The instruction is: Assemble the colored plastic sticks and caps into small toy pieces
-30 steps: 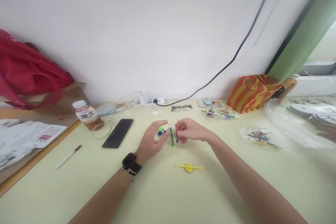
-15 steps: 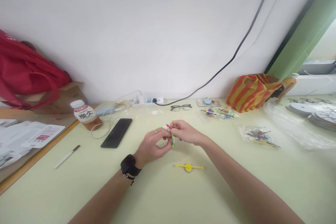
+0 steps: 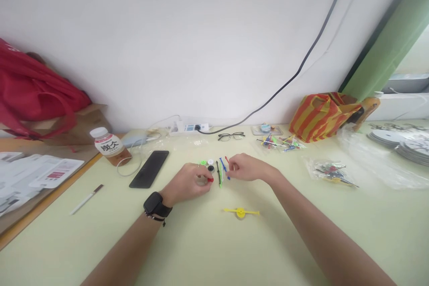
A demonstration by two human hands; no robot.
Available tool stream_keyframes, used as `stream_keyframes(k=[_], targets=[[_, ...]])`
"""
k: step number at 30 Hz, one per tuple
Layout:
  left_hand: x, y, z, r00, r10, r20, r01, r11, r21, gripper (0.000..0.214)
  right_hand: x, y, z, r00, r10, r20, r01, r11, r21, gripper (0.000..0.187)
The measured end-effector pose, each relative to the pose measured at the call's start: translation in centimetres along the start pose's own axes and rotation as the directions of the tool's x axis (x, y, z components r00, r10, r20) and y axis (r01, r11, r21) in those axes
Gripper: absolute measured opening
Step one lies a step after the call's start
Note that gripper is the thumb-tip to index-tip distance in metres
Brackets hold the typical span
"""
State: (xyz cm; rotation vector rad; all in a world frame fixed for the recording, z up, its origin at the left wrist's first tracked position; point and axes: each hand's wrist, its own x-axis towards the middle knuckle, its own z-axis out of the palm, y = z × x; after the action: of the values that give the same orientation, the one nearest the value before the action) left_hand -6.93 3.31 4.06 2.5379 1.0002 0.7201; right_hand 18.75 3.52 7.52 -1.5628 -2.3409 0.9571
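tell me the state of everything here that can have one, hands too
left hand: pinching red piece
right hand: at red pointer, grip unclear
yellow piece: lying flat
bottle: capped, liquid inside
phone: screen dark
power strip: black plug inserted
striped bag: standing

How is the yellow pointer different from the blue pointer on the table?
The yellow pointer has a round part in its middle; the blue pointer shows just a slim stick. The yellow pointer lies nearly sideways, while the blue pointer slants away from the person. The yellow pointer lies apart from the right hand; the blue pointer is close beside its fingertips. Both are long, thin and lying on the table.
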Motion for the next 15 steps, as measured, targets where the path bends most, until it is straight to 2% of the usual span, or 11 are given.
stream_keyframes(k=[2, 3, 5, 6, 7, 8, 10, 15], targets=[[0.0, -0.4, -0.2, 1.0, -0.006, 0.005, 0.006, 1.0, 0.015, 0.01, -0.9, -1.2, -0.4, 0.976, -0.051, 0.212, 0.07, 0.994, -0.083, 0.021], [0.0, -0.5, -0.3, 1.0, 0.001, 0.003, -0.001, 1.0, 0.025, 0.009, -1.3, -1.7, -0.4, 0.936, -0.056, 0.348, 0.096, 0.991, -0.098, 0.024], [0.1, -0.4, -0.5, 1.0, 0.025, -0.007, -0.025, 0.999, 0.042, 0.006, -1.8, -2.5, -0.1, 0.822, -0.019, 0.569, 0.09, 0.991, -0.096, 0.028], [0.2, -0.3, -0.6, 0.999, 0.035, -0.011, -0.034, 0.998, 0.05, 0.004, -1.9, -2.8, 0.1, 0.775, 0.004, 0.632, 0.068, 0.994, -0.09, 0.029], [0.2, -0.3, -0.7, 0.999, 0.041, -0.013, -0.04, 0.998, 0.058, 0.003, -1.9, -3.0, 0.4, 0.748, 0.02, 0.664, 0.045, 0.996, -0.08, 0.029], [0.2, -0.2, -0.8, 0.999, 0.042, -0.014, -0.041, 0.997, 0.065, 0.004, -1.9, -3.1, 0.5, 0.739, 0.023, 0.673, 0.028, 0.998, -0.064, 0.029], [0.2, -0.3, -1.1, 0.999, 0.032, -0.019, -0.03, 0.996, 0.083, 0.005, -2.0, -3.2, 0.7, 0.753, 0.014, 0.658, 0.009, 0.999, -0.031, 0.026], [0.1, -0.9, -1.6, 0.999, -0.008, -0.043, 0.013, 0.991, 0.135, 0.004, -1.9, -2.5, -0.1, 0.848, -0.042, 0.528, 0.089, 0.994, -0.063, 0.011]])
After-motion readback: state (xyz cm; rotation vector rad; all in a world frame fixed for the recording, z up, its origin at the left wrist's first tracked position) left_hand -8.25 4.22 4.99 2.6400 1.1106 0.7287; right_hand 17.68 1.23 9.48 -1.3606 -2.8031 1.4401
